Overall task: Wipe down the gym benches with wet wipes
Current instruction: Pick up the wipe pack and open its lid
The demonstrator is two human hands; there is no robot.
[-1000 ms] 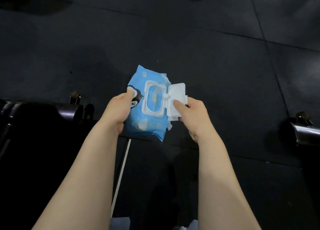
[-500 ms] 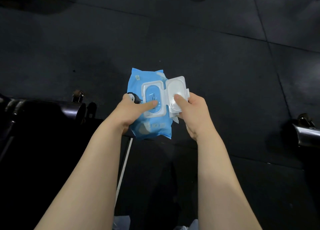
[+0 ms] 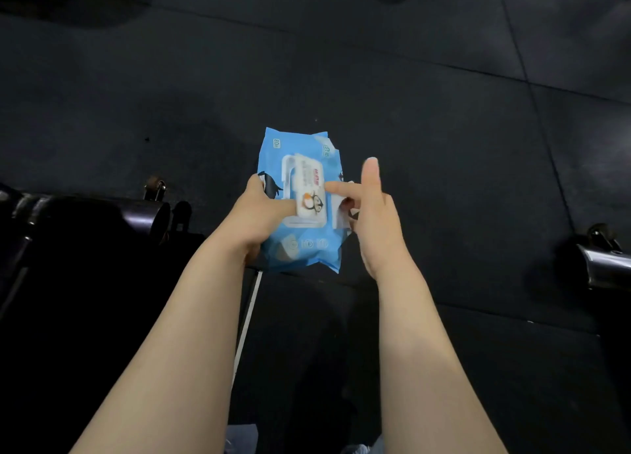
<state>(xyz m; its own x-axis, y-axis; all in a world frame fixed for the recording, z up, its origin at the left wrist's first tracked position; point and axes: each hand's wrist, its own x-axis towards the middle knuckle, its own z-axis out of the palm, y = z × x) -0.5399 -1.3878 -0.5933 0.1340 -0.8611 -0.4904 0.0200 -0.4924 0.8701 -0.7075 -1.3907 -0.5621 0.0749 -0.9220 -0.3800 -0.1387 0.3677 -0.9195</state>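
Benches are lying dark at both edges: on your far left a black padded bench (image 3: pixel 85 221) with a small wheel (image 3: pixel 154 185) at its end, and on the far right the glossy end of another bench (image 3: pixel 604 262). Neither is being touched yet.

Between them, over the black rubber floor (image 3: pixel 444 95), your left hand (image 3: pixel 263 214) is gripping the blue wet wipe pack (image 3: pixel 304 245) by its left edge, thumb curled over the top face beside the penguin print, fingers hidden underneath. The pack is hanging in the air, resting on nothing. It is looking like a soft film pouch, light and squashy, probably slick on the outside, so you are doing well to be holding it across the full side rather than by a corner.

The white flip lid (image 3: pixel 309 194) is the only stiff part; it is lying down over the opening, though whether it has clicked fully closed cannot be told.

Your right hand (image 3: pixel 372 214) is mostly spread, thumb raised, with the forefinger (image 3: pixel 336 189) pressing on the lid's right edge. A scrap of white is showing under that hand, likely a wipe, but it is too hidden to be sure. Wet wipes are limp and tearing easily, so pinching one near its middle fold is safest.
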